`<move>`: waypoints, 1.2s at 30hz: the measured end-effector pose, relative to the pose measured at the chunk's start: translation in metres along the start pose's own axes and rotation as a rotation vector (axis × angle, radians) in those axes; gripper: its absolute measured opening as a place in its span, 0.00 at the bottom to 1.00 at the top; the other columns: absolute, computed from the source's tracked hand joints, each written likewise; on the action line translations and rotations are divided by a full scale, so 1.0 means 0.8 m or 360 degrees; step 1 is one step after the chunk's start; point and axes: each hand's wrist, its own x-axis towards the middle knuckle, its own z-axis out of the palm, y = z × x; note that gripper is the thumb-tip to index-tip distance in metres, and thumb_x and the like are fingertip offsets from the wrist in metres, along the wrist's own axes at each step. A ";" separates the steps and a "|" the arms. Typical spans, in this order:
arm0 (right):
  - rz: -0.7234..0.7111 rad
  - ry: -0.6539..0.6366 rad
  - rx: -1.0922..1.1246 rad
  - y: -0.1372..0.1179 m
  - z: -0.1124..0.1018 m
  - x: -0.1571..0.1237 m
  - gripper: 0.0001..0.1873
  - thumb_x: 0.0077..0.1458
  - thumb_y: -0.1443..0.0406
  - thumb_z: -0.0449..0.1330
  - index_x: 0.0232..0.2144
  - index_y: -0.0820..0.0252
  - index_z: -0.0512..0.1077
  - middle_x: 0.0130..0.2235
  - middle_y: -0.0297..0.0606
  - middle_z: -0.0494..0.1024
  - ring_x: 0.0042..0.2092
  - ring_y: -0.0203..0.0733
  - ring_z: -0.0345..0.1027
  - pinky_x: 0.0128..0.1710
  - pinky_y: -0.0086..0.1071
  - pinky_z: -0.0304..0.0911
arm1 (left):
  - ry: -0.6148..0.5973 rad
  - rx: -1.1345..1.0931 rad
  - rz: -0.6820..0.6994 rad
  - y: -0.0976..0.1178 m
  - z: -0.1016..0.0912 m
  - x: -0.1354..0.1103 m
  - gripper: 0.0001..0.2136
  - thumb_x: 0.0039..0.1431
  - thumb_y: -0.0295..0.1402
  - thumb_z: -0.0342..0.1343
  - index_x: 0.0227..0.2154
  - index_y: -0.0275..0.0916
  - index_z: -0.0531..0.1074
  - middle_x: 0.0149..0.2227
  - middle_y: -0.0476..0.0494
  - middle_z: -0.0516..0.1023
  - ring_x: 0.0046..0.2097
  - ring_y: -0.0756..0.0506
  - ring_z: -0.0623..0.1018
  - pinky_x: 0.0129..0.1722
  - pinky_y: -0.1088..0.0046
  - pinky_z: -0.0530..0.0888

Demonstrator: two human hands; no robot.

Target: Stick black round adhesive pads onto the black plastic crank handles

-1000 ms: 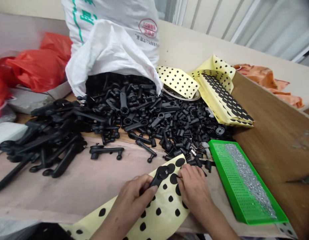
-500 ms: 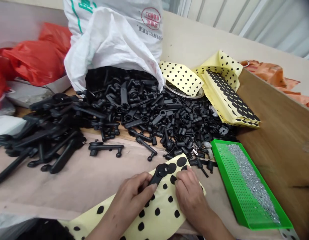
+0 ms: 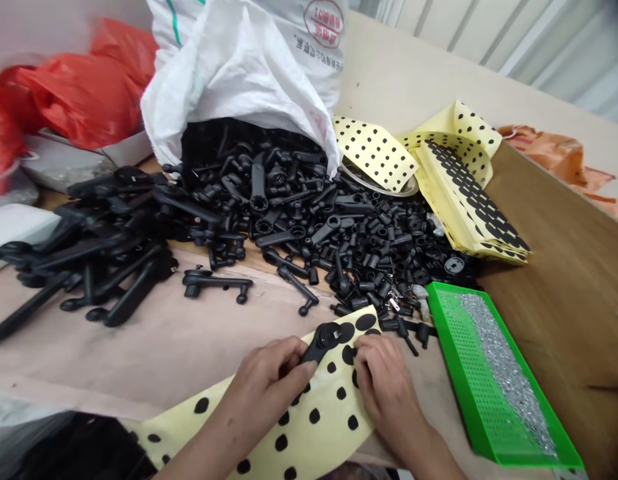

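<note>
My left hand (image 3: 266, 383) is closed around a black plastic handle part (image 3: 321, 340) whose round head lies on a yellow sheet of black round stickers (image 3: 309, 427). My right hand (image 3: 383, 380) rests on the same sheet just right of the part, fingertips curled and pinched at a large black sticker near the sheet's top edge; what they pinch is too small to make out.
A heap of black plastic parts (image 3: 309, 220) spills from a white sack (image 3: 249, 73). Longer black handles (image 3: 99, 260) lie at left. A green perforated tray (image 3: 493, 373) of small metal screws sits at right. More yellow sticker sheets (image 3: 463, 193) lie behind; red bags (image 3: 73, 100) at far left.
Both hands stay on the sheet with the part. My right hand's fingertips have shifted slightly left toward the part's head. The view has drifted a little.
</note>
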 end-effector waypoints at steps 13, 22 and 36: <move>-0.0141 0.0093 -0.0035 0.005 0.011 -0.008 0.11 0.56 0.78 0.46 0.31 0.60 0.63 0.36 0.43 0.68 0.40 0.45 0.62 0.41 0.43 0.63 | -0.0013 0.0096 0.0014 0.016 -0.001 -0.006 0.08 0.54 0.36 0.48 0.23 0.40 0.67 0.20 0.55 0.59 0.24 0.50 0.63 0.24 0.77 0.58; 0.0111 -0.0117 0.0254 0.000 -0.012 0.001 0.09 0.59 0.73 0.47 0.30 0.58 0.62 0.35 0.41 0.70 0.39 0.45 0.64 0.42 0.41 0.61 | -0.0091 -0.0092 -0.0022 0.009 -0.004 -0.005 0.09 0.55 0.37 0.48 0.25 0.39 0.68 0.19 0.56 0.59 0.24 0.51 0.62 0.24 0.77 0.58; 0.1105 -0.0041 0.1950 0.009 -0.036 0.016 0.10 0.48 0.61 0.64 0.22 0.58 0.68 0.43 0.38 0.71 0.44 0.44 0.63 0.42 0.32 0.58 | -0.0200 -0.0279 0.0064 0.009 0.005 0.021 0.23 0.45 0.23 0.47 0.46 0.42 0.68 0.31 0.51 0.73 0.32 0.47 0.72 0.30 0.77 0.69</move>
